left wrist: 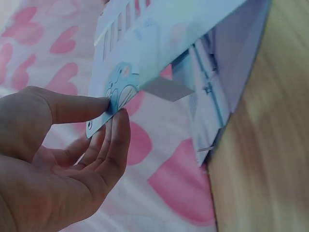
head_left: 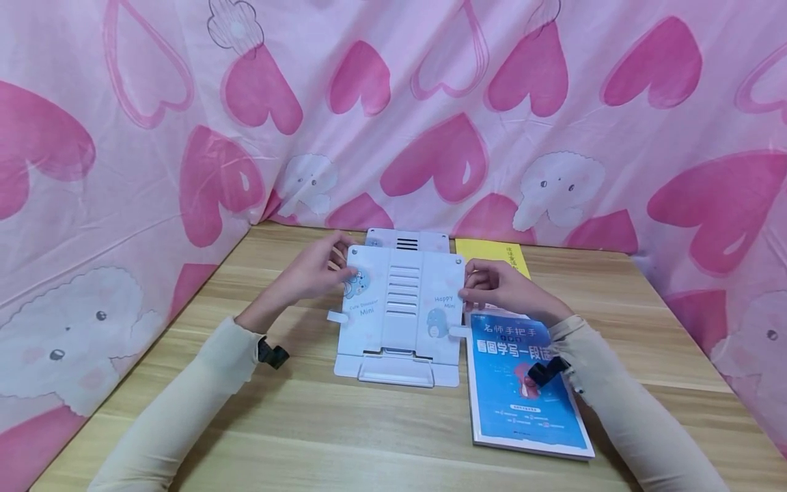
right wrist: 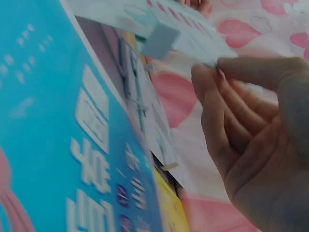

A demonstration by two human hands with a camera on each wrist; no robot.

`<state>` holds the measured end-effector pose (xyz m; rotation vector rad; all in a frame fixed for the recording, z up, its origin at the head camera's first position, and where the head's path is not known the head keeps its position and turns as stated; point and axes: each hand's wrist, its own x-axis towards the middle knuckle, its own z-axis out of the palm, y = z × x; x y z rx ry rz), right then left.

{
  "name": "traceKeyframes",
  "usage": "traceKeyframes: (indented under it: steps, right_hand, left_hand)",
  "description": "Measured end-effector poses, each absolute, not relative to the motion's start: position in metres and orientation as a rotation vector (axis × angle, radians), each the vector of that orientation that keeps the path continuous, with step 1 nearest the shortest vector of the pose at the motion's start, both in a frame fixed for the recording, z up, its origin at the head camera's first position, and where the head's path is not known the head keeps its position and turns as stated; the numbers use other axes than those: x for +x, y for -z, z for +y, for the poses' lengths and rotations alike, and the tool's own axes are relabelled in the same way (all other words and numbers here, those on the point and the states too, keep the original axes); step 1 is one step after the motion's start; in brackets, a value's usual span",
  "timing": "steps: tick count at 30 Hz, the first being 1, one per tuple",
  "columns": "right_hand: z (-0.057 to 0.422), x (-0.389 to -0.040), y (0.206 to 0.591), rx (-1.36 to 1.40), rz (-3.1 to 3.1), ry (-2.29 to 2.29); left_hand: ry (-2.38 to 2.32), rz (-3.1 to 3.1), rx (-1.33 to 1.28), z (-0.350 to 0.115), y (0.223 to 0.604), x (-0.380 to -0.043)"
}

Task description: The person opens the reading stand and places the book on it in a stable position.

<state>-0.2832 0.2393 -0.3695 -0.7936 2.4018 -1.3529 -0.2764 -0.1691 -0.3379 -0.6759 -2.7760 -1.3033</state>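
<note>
A white book stand (head_left: 371, 331) with dinosaur prints stands on the table, its slotted front panel tilted up. My left hand (head_left: 310, 272) pinches the panel's left edge near the top. In the left wrist view, the left thumb (left wrist: 84, 108) lies on the printed face and the fingers are behind it. On the opposite edge, my right hand (head_left: 505, 287) pinches the panel between thumb and fingers. White page clips (head_left: 337, 317) jut from both sides, and a clear ledge (head_left: 395, 371) lies at the bottom. Behind stands or lies another slotted white panel (head_left: 430, 240); how it joins is hidden.
A blue book (head_left: 510, 389) lies right of the stand, under the right forearm. Farther back is a yellow book (head_left: 486, 249), partly hidden. A pink heart-patterned cloth (head_left: 430, 82) hangs around the wooden table (head_left: 295, 437) at the back and sides.
</note>
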Motion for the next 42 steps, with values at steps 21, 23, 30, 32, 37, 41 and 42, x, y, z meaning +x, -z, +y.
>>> traceKeyframes:
  steps: [21,23,30,32,37,41,42]
  right_hand:
    - [0.248,-0.267,0.350,-1.120,2.158,1.197]
    - [0.245,-0.264,0.348,-1.124,2.152,1.183]
    - [0.232,-0.254,0.345,-1.208,2.099,1.176]
    - [0.228,-0.252,0.345,-1.244,2.080,1.171]
    - [0.214,-0.241,0.341,-1.321,2.055,1.171]
    - [0.194,-0.224,0.336,-1.352,2.099,1.152]
    - [0.188,-0.220,0.335,-1.356,2.112,1.146]
  left_hand:
    - [1.287,-2.632,-0.862,-0.169,0.319,-0.265]
    - [1.285,-2.610,-0.890,-0.170,0.319,-0.265]
    - [1.263,-2.580,-0.931,-0.171,0.316,-0.265]
    - [1.254,-2.560,-0.934,-0.171,0.315,-0.265]
    - [1.261,-2.507,-0.941,-0.174,0.313,-0.266]
    - [1.271,-2.495,-0.964,-0.181,0.307,-0.268]
    - [1.270,-2.497,-0.968,-0.182,0.305,-0.268]
